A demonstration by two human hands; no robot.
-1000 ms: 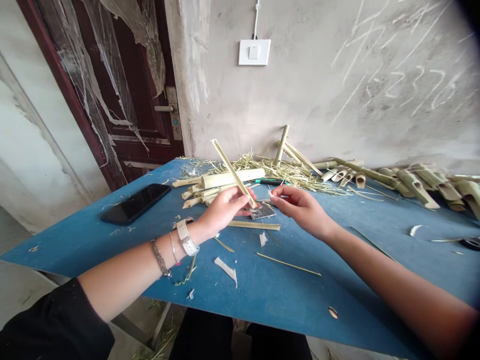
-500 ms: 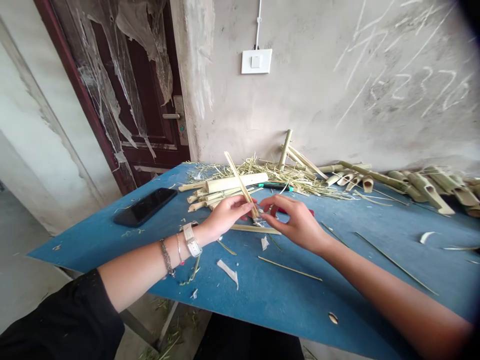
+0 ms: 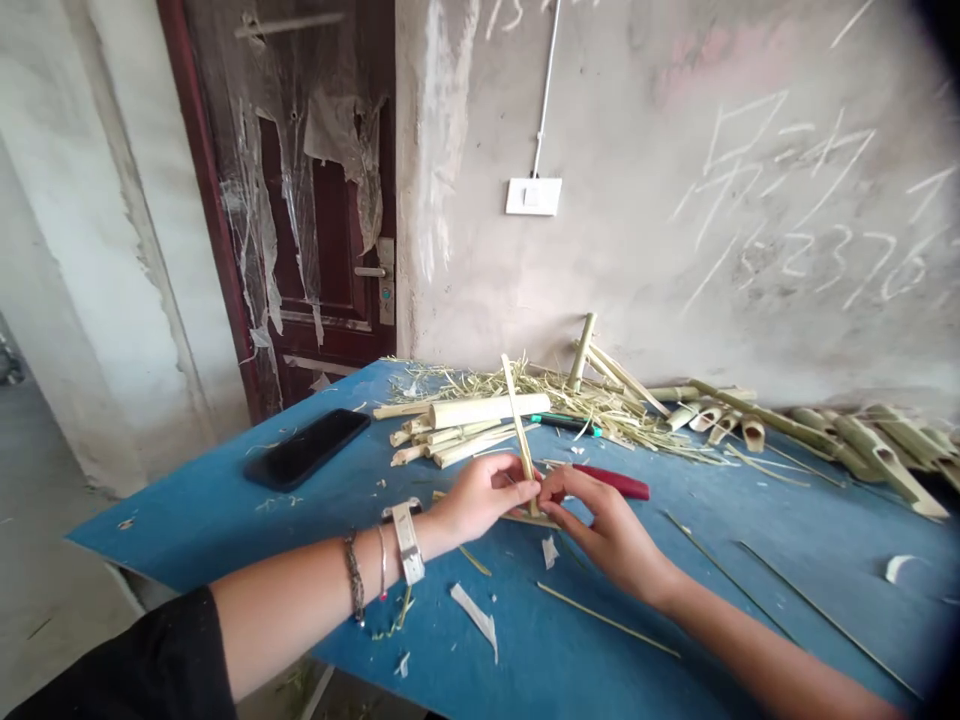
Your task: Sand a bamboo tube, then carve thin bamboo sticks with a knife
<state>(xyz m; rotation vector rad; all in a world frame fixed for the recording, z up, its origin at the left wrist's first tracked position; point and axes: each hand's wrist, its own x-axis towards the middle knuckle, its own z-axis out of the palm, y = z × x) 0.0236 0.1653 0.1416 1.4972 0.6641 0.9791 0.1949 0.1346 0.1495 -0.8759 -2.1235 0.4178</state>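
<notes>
My left hand [image 3: 484, 500], with a white watch on its wrist, pinches a pale bamboo strip [image 3: 516, 415] that stands nearly upright over the blue table [image 3: 420, 590]. My right hand [image 3: 600, 520] touches the strip's lower end, thumb and fingertips pressed together there. Whatever else is between those fingertips is too small to tell. Just behind the hands lie a red-handled tool [image 3: 619, 482], a black and green tool [image 3: 566, 424] and a stack of peeled bamboo pieces [image 3: 450, 440].
A black phone [image 3: 309, 450] lies on the left. Shavings [image 3: 622, 425] are heaped along the wall, with cut bamboo tubes [image 3: 877, 450] at the right. Thin strips [image 3: 607, 620] and white scraps [image 3: 476, 620] are scattered near the front.
The camera view has tilted up and shifted left. The strip stands more upright, and my right fingers have closed in against its lower end. More of the red handle shows.
</notes>
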